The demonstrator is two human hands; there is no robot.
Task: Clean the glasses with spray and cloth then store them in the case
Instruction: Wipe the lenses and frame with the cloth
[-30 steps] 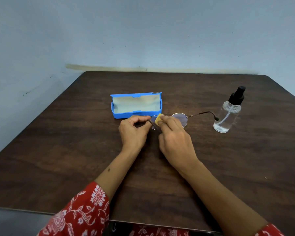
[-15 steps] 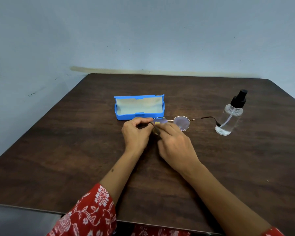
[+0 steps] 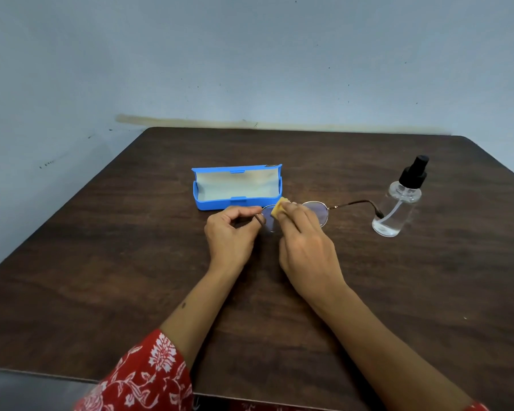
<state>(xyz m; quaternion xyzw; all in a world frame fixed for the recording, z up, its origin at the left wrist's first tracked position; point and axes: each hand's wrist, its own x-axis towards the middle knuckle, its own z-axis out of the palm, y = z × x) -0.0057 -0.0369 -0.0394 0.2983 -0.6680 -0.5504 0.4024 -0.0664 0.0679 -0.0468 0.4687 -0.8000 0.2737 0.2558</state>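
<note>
from the head view i see my left hand [image 3: 230,232] curled at the left end of the round wire-rimmed glasses [image 3: 318,213], thumb and forefinger pinching the frame by the hinge, with the dark folded temple showing just beside those fingertips. my right hand [image 3: 304,241] sits just to the right of it, fingers bent and pinching a small yellow cloth [image 3: 279,206] against the left lens; the cloth pokes out above my fingertips and the lens shows as a pale disc between the two hands. the right lens lies partly behind my right fingers, and past it the other temple stretches away to the right, its dark tip ending right at the clear spray bottle [image 3: 398,207]; i cannot tell whether the two touch. that bottle stands upright well to the right of my right hand, black pump on top, a little liquid in the bottom. the blue glasses case [image 3: 208,203] lies open just beyond my left hand, its pale lining facing me, its near wall close to my knuckles and the cloth. everything rests on the dark wooden desk [image 3: 101,277]. a red floral sleeve [image 3: 149,378] covers my left arm near the bottom edge, and a pale blue wall [image 3: 250,54] stands behind the desk.
</note>
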